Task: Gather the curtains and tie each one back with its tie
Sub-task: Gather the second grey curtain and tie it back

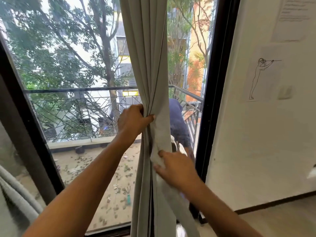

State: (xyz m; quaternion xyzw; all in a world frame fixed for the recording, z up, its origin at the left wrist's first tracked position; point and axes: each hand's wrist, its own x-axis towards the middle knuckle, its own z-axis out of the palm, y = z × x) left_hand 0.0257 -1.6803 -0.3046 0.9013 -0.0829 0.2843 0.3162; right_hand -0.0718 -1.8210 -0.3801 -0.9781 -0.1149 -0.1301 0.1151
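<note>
Curtain of long grey-beige fabric [147,65] hangs in front of the tall black-framed glass door [213,82], drawn together into a narrow bundle of folds at about mid-height. The left hand [133,119] grips that bundle from its left side, with the fingers curled round behind the folds and the thumb pressed across the front, so the curtain is pinched tight there and flares out again above and below. A paler strip of cloth [161,134] runs down the right face of the bundle, from just beside the left thumb to the right hand [176,166]. The right hand pinches the strip's lower end between thumb and forefinger; I cannot tell whether this strip is the tie or a turned edge of the curtain itself. Both bare forearms reach up from the bottom of the view. Through the glass are a balcony with a dark metal railing [77,93], a floor scattered with dry leaves, a small green-handled hand rake [128,196], and a person in dark blue clothing [177,120], bent over and partly hidden behind the curtain. A second grey curtain [15,190] shows at the lower left edge. On the white wall [256,151] to the right hangs a line drawing of a standing figure [261,77].
</note>
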